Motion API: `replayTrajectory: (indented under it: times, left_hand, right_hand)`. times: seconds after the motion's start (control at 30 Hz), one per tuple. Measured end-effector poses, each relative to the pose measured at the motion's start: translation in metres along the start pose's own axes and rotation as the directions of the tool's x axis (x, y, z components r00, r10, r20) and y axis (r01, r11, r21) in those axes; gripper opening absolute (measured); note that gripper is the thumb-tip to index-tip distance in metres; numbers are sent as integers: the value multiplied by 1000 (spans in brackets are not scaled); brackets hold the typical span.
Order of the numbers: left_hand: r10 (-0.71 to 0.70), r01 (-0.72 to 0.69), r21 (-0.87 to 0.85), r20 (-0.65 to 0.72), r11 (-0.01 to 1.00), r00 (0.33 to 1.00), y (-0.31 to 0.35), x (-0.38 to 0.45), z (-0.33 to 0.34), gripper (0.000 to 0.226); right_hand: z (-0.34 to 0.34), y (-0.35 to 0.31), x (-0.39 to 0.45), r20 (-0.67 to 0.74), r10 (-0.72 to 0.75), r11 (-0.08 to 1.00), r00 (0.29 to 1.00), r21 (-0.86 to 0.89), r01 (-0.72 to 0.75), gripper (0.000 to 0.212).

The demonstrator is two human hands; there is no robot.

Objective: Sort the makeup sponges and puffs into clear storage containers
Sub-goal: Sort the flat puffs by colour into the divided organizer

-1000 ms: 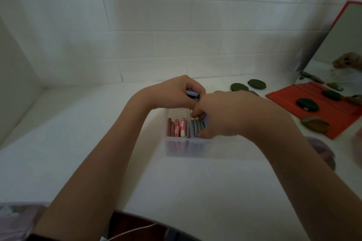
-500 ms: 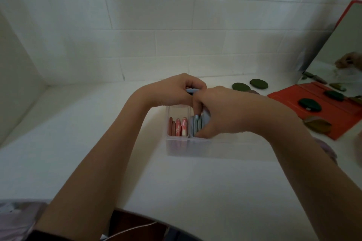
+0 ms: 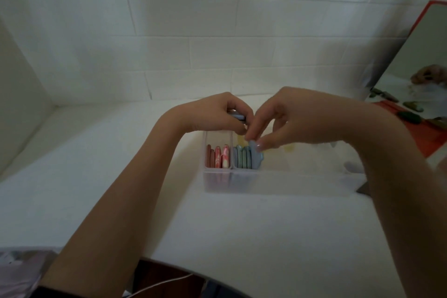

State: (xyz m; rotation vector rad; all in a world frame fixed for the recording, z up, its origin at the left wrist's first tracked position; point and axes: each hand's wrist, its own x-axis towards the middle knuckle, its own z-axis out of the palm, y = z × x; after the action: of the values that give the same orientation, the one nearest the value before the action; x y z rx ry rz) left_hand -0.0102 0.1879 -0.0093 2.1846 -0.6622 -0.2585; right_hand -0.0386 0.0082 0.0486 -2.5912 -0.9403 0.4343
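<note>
Item: clear storage container point(image 3: 278, 181), divided, standing on the white counter point(image 3: 145, 189). Left compartment: four pink and red puffs point(image 3: 217, 157), on edge. Second compartment: about five blue and grey-green puffs point(image 3: 243, 158), on edge; the exact count is uncertain where they overlap. Right hand point(image 3: 297, 123): narrow grip, fingertips point(image 3: 260, 146) pinching the top of a light blue puff point(image 3: 254, 152) that sits at the right end of the blue row, partly lowered. Left hand point(image 3: 212, 113): curled above the container's far rim, holding further blue puffs point(image 3: 238, 116); their number cannot be told. Handling note, as a judgement: the puff should go down upright, pressed lightly against its neighbours so the row stays packed, and be released only once seated; the next piece then passes from the left hand. Remaining stock: at least one dark green puff point(image 3: 242, 115) visible on the red mirror case point(image 3: 433, 135) at right, others blurred; the mirror point(image 3: 425, 60) reflects several more.
</note>
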Motion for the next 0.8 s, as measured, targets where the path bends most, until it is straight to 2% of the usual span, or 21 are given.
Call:
replayTrajectory:
  times: [0.1, 0.17, 0.23, 0.33, 0.47, 0.7, 0.8]
  left_hand:
    - [16, -16, -34, 1, 999, 1000, 1, -1, 1, 12]
    - [20, -20, -51, 4, 998, 1000, 2, -2, 1, 20]
    - [6, -6, -49, -7, 999, 1000, 1, -2, 1, 23]
    - [-15, 15, -48, 4, 999, 1000, 1, -1, 1, 23]
    - [-4, 5, -66, 18, 998, 1000, 3, -2, 2, 14]
    - [-19, 19, -39, 16, 999, 1000, 0, -1, 0, 13]
    - [-14, 14, -15, 3, 1000, 1000, -1, -1, -1, 21]
  right_hand:
    - [14, -6, 10, -20, 19, 997, 1000, -78, -20, 9]
    - [20, -10, 15, -37, 3, 990, 999, -140, -8, 8]
    - [19, -12, 13, -42, -7, 994, 999, -106, 2, 8]
    - [10, -12, 5, -94, 19, 999, 995, -47, -24, 20]
    - [10, -18, 1, 16, 77, 994, 997, -78, -75, 27]
    - [17, -25, 0, -56, 84, 957, 995, -273, -96, 17]
    - [29, -25, 5, -110, 78, 922, 991, -369, -114, 16]
